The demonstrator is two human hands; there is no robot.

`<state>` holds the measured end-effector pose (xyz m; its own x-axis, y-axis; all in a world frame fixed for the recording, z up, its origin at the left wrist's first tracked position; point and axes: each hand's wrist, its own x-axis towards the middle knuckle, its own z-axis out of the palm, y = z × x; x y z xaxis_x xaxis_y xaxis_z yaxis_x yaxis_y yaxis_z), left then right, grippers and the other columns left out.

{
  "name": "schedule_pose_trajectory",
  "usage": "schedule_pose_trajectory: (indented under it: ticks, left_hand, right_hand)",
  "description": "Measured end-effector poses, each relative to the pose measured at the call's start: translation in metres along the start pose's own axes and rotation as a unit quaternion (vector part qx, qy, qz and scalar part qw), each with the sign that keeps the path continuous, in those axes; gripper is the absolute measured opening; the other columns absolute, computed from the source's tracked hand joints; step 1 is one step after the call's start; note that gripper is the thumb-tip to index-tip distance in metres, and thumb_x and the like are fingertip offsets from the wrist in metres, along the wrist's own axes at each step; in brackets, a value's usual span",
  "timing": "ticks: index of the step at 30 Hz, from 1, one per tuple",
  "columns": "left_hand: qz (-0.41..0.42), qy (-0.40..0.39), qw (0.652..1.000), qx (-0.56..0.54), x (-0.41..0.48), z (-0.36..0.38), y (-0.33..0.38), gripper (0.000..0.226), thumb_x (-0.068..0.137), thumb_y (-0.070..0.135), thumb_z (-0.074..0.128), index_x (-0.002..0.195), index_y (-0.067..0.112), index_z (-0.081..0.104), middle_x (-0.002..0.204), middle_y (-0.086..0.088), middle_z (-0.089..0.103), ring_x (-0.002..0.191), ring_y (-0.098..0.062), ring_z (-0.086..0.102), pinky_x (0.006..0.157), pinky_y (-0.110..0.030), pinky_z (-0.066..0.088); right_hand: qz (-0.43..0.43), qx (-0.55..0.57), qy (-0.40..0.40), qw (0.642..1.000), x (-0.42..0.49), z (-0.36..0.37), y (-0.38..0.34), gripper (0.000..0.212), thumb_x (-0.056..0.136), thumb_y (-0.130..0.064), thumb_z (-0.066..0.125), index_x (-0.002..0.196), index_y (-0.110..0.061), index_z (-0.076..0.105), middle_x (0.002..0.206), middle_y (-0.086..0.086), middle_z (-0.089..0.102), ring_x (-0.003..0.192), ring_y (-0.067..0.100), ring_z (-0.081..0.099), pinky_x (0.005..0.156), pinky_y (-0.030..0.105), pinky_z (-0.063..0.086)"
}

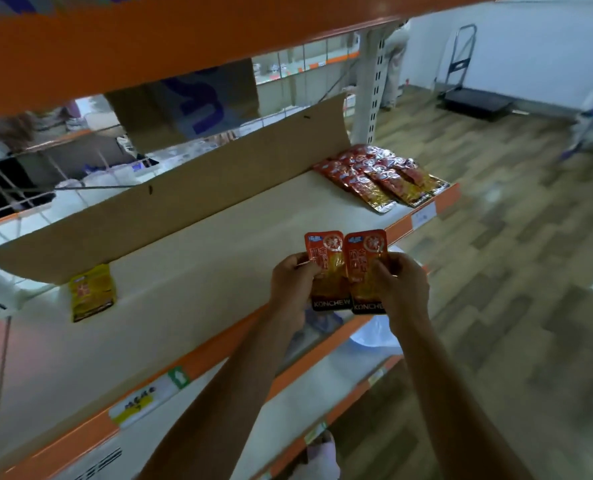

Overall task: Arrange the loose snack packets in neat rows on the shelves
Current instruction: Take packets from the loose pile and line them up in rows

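Observation:
Two red-and-orange snack packets sit side by side above the front edge of the cream shelf (191, 271). My left hand (293, 285) pinches the left packet (324, 258), and my right hand (400, 285) pinches the right packet (364, 254). Both packets stand upright with black bands at the bottom. A row of several matching red packets (378, 174) lies overlapped at the shelf's far right end. One yellow packet (92, 292) leans at the left, against a cardboard strip.
A long cardboard strip (170, 202) stands along the shelf's back. An orange beam (149, 43) runs overhead. Lower shelves with orange edges (322, 355) sit below my arms. A white upright post (369, 88), a hand trolley (468, 95) and wooden floor lie to the right.

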<state>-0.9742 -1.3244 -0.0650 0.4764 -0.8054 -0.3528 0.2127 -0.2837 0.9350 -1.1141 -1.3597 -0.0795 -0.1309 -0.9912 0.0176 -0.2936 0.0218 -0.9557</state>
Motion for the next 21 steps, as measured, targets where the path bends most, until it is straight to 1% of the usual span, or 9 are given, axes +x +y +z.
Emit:
schedule_pose_trajectory:
  ticks: [2, 4, 5, 8, 12, 14, 16, 18, 21]
  left_hand:
    - [0.002, -0.016, 1.0, 0.011, 0.014, 0.02, 0.003, 0.018, 0.085, 0.007, 0.055, 0.09, 0.015, 0.071, 0.094, -0.015, 0.072, 0.093, -0.034, 0.069, 0.086, -0.051, 0.054]
    - [0.006, -0.026, 0.999, 0.018, 0.03, 0.037, 0.006, 0.016, 0.085, 0.011, 0.056, 0.09, 0.013, 0.071, 0.093, -0.015, 0.072, 0.092, -0.034, 0.069, 0.086, -0.054, 0.055]
    - [0.006, -0.03, 0.999, 0.013, 0.04, 0.046, 0.008, 0.013, 0.087, 0.015, 0.058, 0.091, 0.014, 0.07, 0.093, -0.015, 0.072, 0.088, -0.032, 0.07, 0.082, -0.054, 0.056]
    - [0.002, -0.041, 0.999, 0.012, 0.071, 0.067, 0.016, 0.008, 0.089, 0.023, 0.062, 0.087, 0.018, 0.067, 0.09, -0.009, 0.072, 0.079, -0.024, 0.071, 0.071, -0.042, 0.06]
    - [0.014, -0.037, 0.998, 0.05, 0.112, 0.092, 0.026, 0.01, 0.089, 0.023, 0.061, 0.084, 0.018, 0.068, 0.095, -0.011, 0.072, 0.09, -0.028, 0.07, 0.082, -0.045, 0.058]
    - [0.022, -0.039, 0.997, 0.06, 0.126, 0.102, 0.03, 0.011, 0.088, 0.023, 0.061, 0.083, 0.018, 0.069, 0.094, -0.012, 0.072, 0.092, -0.03, 0.069, 0.082, -0.046, 0.057]
    - [0.023, -0.033, 0.997, 0.069, 0.139, 0.11, 0.031, 0.014, 0.088, 0.023, 0.061, 0.077, 0.019, 0.069, 0.091, -0.011, 0.072, 0.091, -0.029, 0.069, 0.082, -0.047, 0.058]
    - [0.023, -0.019, 0.997, 0.077, 0.15, 0.115, 0.031, 0.015, 0.088, 0.023, 0.061, 0.075, 0.019, 0.068, 0.09, -0.01, 0.072, 0.09, -0.027, 0.069, 0.081, -0.043, 0.059]
    - [0.024, 0.001, 0.996, 0.085, 0.166, 0.121, 0.033, 0.016, 0.087, 0.021, 0.063, 0.073, 0.017, 0.067, 0.088, -0.011, 0.071, 0.087, -0.026, 0.068, 0.076, -0.038, 0.058]
  right_hand:
    - [0.006, 0.005, 0.011, 1.0, 0.017, -0.005, 0.003, 0.022, 0.089, -0.017, 0.062, 0.108, -0.007, 0.066, 0.095, 0.003, 0.066, 0.085, 0.019, 0.063, 0.076, 0.029, 0.05]
    - [0.01, 0.011, 0.02, 1.0, 0.036, -0.008, 0.005, 0.021, 0.089, -0.018, 0.062, 0.107, -0.007, 0.066, 0.095, 0.004, 0.066, 0.085, 0.02, 0.064, 0.078, 0.035, 0.053]
    - [0.011, 0.011, 0.026, 1.0, 0.048, -0.008, 0.006, 0.021, 0.089, -0.018, 0.063, 0.106, -0.008, 0.066, 0.095, 0.005, 0.066, 0.085, 0.022, 0.065, 0.08, 0.039, 0.055]
    - [0.02, 0.023, 0.032, 0.999, 0.082, -0.008, 0.005, 0.016, 0.087, -0.017, 0.063, 0.102, -0.012, 0.066, 0.095, 0.005, 0.068, 0.087, 0.024, 0.066, 0.081, 0.046, 0.056]
    - [0.013, 0.008, 0.053, 0.998, 0.127, -0.006, 0.004, 0.013, 0.087, -0.018, 0.062, 0.098, -0.016, 0.067, 0.092, 0.005, 0.068, 0.084, 0.022, 0.065, 0.078, 0.041, 0.055]
    - [0.01, 0.007, 0.065, 0.998, 0.144, -0.004, 0.005, 0.015, 0.088, -0.019, 0.062, 0.101, -0.013, 0.067, 0.095, 0.007, 0.069, 0.085, 0.021, 0.065, 0.079, 0.039, 0.054]
    - [0.019, 0.014, 0.066, 0.998, 0.16, -0.002, 0.006, 0.015, 0.089, -0.019, 0.061, 0.101, -0.012, 0.067, 0.093, 0.005, 0.068, 0.086, 0.022, 0.065, 0.08, 0.043, 0.054]
    - [0.022, 0.019, 0.059, 0.998, 0.174, 0.0, 0.006, 0.008, 0.089, -0.02, 0.06, 0.094, -0.017, 0.066, 0.087, 0.0, 0.066, 0.085, 0.022, 0.065, 0.08, 0.045, 0.055]
    - [0.018, 0.015, 0.051, 0.998, 0.199, 0.004, 0.006, 0.011, 0.089, -0.022, 0.059, 0.094, -0.016, 0.067, 0.087, 0.001, 0.067, 0.084, 0.022, 0.065, 0.079, 0.043, 0.054]
